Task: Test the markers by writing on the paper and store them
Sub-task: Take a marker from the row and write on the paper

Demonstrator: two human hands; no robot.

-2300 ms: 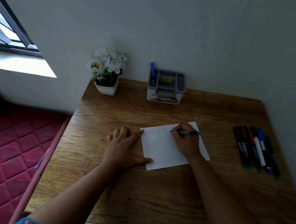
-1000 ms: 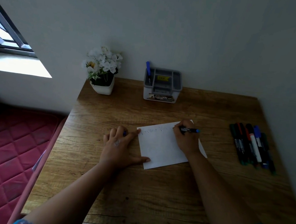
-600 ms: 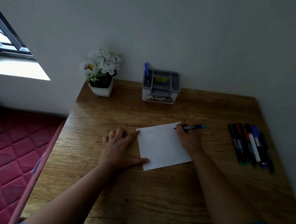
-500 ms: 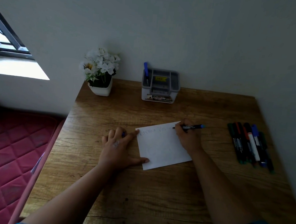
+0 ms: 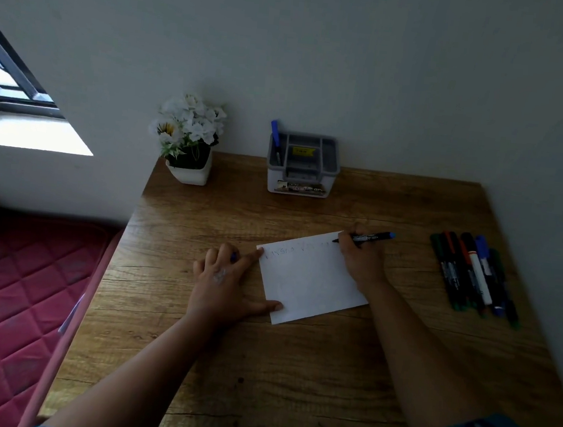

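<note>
While the right hand (image 5: 361, 259) curls its fingers (image 5: 351, 246) round a black marker with a blue end (image 5: 369, 237), the tip of that marker touches the top right corner of the white sheet of paper (image 5: 311, 281). This is a little right of the middle of the frame. The blue end points to the right and a bit up. Faint writing runs along the top edge of the paper.

The left hand (image 5: 223, 285) lies flat on the brown wooden bench (image 5: 292, 369), just left of the paper. Its first finger reaches out and presses the top left corner of the paper. Its thumb presses the bottom left corner. A small blue thing (image 5: 233, 257) peeks out between its fingers, and I cannot tell what it is.

At the right side of the frame, a row of dark markers (image 5: 473, 275) lies side by side on the bench, well apart from the paper. At the top middle, a grey and white plastic pen holder (image 5: 301, 167) stands by the wall with one blue pen (image 5: 275, 140) in its left slot. A white pot of white flowers (image 5: 189, 139) stands to its left.

Since the first earlier picture, the right hand has moved along the top line to the right. The marker tip was near the middle of the paper then, and now it is at the corner. The left hand has stayed in its place.
</note>
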